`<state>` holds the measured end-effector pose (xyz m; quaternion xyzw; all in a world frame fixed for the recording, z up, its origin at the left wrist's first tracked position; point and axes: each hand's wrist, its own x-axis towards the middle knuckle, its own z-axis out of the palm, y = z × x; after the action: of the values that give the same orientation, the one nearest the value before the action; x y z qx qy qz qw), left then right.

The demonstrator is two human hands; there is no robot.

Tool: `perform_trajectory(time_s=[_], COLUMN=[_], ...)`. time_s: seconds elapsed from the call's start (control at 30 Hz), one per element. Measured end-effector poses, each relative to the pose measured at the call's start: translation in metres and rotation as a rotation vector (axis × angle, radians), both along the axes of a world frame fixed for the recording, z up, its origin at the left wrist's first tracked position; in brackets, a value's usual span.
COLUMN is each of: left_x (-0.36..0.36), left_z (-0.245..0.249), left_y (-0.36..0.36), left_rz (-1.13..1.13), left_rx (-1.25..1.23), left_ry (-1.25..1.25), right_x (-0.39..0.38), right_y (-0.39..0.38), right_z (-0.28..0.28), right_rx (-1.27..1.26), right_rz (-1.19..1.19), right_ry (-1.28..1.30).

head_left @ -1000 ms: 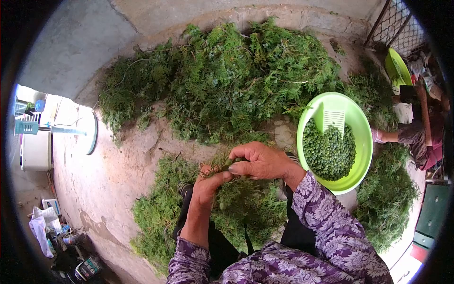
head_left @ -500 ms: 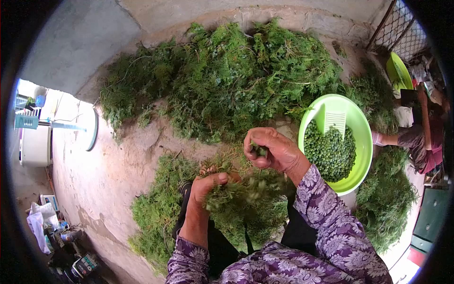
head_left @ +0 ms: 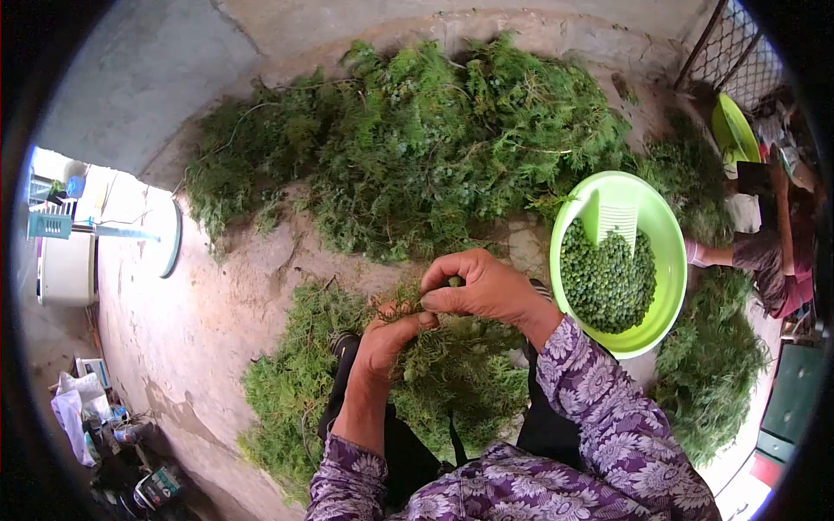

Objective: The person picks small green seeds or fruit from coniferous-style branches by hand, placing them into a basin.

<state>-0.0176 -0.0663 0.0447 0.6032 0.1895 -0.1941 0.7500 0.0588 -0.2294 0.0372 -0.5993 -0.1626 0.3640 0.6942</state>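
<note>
To the left of the green basin (head_left: 671,265), which held a heap of loose berries (head_left: 608,282), I saw the left hand (head_left: 382,346) closed around a leafy sprig (head_left: 432,347). The right hand (head_left: 486,291), raised apart a moment earlier, had come back to meet it. Its thumb and forefinger were drawn narrow, with a green berry (head_left: 454,281) within their curl, so both hands now seemed busy at that sprig together.
</note>
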Motion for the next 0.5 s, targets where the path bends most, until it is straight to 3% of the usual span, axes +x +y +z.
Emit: perform_trajectory(time_s=[0.33, 0.4, 0.43, 0.47, 0.5], left_x=[-0.002, -0.003, -0.003, -0.003, 0.001], left_z=[0.001, -0.004, -0.015, -0.02, -0.009], left_y=[0.003, 0.006, 0.007, 0.008, 0.008], left_rz=[-0.125, -0.143, -0.035, 0.075, 0.104], left_rx=[-0.193, -0.234, -0.339, -0.443, -0.397], left_ry=[-0.028, -0.053, -0.025, 0.003, 0.02], right_x=[-0.003, 0.01, 0.017, 0.02, 0.024], right_y=[0.001, -0.01, -0.019, -0.025, -0.03], right_z=[-0.001, -0.005, -0.009, -0.008, -0.003], right_rx=[0.207, 0.277, 0.431, 0.258, 0.084], right_rz=[-0.072, -0.236, -0.185, -0.332, -0.473], right_ry=[0.565, 0.694, 0.689, 0.543, 0.391])
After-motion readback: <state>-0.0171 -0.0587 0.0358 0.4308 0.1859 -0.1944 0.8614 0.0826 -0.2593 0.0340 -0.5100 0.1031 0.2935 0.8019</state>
